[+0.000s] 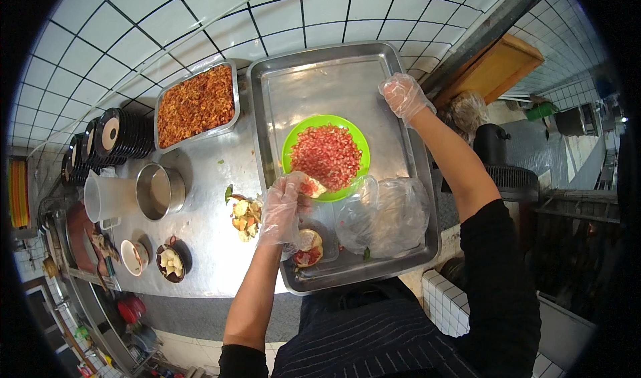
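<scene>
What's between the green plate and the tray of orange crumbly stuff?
In the head view, only the big steel tray's raised left rim and a bit of its bare floor lie between the green plate and the orange-filled tray. No food sits there.

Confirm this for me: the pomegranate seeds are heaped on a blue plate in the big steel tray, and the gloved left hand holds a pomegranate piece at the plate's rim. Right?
Not quite. The plate is green, not blue, as the head view shows. The rest holds: the pomegranate seeds sit on it inside the steel tray, and the gloved left hand holds a pomegranate piece at its rim.
</scene>
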`<move>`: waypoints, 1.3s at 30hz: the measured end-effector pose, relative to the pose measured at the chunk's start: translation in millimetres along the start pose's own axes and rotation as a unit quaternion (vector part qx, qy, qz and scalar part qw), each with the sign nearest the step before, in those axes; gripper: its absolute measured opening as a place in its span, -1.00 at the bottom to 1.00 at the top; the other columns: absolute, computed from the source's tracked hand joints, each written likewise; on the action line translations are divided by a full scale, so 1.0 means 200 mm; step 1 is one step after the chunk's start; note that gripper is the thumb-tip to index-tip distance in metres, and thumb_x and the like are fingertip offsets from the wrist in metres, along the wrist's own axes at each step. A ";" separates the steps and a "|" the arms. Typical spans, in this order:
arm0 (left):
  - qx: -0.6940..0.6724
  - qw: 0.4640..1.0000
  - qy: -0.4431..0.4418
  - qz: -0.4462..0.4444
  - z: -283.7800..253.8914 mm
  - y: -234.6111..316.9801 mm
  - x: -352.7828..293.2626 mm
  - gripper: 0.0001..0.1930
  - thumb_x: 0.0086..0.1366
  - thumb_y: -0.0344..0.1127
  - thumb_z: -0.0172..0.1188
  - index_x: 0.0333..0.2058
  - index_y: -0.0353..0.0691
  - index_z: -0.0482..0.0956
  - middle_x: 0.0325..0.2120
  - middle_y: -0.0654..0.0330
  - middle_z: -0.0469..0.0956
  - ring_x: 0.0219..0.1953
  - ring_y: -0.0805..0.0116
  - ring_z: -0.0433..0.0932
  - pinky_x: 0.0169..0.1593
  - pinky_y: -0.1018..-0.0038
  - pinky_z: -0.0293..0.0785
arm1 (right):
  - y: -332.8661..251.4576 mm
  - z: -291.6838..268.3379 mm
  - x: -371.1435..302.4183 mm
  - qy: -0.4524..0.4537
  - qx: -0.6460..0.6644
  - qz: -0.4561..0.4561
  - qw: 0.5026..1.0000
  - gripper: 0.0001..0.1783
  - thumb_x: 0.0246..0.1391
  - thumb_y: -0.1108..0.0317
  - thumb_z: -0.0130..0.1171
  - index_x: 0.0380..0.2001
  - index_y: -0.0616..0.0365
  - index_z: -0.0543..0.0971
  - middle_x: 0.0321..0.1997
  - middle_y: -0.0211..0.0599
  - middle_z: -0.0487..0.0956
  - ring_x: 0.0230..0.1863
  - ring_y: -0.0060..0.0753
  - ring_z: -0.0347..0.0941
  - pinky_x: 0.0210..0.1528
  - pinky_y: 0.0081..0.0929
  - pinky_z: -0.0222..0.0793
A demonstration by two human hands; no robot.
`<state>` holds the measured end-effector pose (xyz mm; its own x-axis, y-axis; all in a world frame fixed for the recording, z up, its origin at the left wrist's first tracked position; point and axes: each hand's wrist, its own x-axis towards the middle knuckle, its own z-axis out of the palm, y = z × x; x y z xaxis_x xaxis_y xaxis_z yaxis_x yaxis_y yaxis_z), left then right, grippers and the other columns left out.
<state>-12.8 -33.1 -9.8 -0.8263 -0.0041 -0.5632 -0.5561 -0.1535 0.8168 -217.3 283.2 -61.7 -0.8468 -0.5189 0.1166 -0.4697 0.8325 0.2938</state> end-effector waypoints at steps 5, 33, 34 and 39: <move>-0.018 1.000 0.006 0.019 -0.04 -0.02 0.00 -0.59 0.27 -0.02 0.13 -0.15 -0.28 0.43 -0.43 0.25 0.51 -0.51 0.54 0.48 -0.45 0.60 0.51 | -0.09 -0.12 0.00 0.036 0.200 0.070 0.977 -0.78 0.10 0.27 -0.03 -0.40 0.18 0.53 -0.41 -0.08 0.55 -0.19 -0.03 0.47 -0.01 -0.19 0.34; -0.143 0.987 -0.067 0.011 0.06 0.03 0.01 -0.80 0.19 -0.31 0.26 -0.27 -0.26 0.52 -0.45 0.31 0.53 -0.47 0.57 0.46 -0.36 0.61 0.43 | -0.90 -0.47 -0.36 -0.163 0.895 0.244 0.337 -0.80 0.08 0.48 0.15 -0.21 0.30 0.50 -0.38 -0.36 0.53 -0.45 -0.59 0.42 -0.37 -0.65 0.43; -0.164 0.984 -0.076 -0.001 0.04 0.03 0.01 -0.81 0.19 -0.31 0.26 -0.28 -0.26 0.52 -0.45 0.31 0.53 -0.47 0.57 0.46 -0.36 0.62 0.44 | -0.90 -0.48 -0.37 -0.171 0.907 0.259 0.283 -0.81 0.08 0.49 0.15 -0.21 0.29 0.50 -0.38 -0.36 0.52 -0.45 -0.58 0.41 -0.37 -0.65 0.43; -0.206 0.972 -0.114 -0.011 0.00 -0.01 0.04 -0.80 0.17 -0.33 0.28 -0.30 -0.27 0.51 -0.45 0.30 0.54 -0.49 0.57 0.47 -0.37 0.65 0.48 | -0.95 -0.43 -0.38 -0.198 0.943 0.247 0.106 -0.81 0.09 0.49 0.13 -0.20 0.27 0.47 -0.38 -0.39 0.49 -0.44 -0.58 0.36 -0.35 -0.63 0.43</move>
<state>-18.5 -33.4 -16.1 -0.8387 0.2152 -0.5002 -0.5298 -0.5347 0.6583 -43.1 147.9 -43.5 -0.6529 -0.5839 -0.4825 0.7574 -0.5079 -0.4103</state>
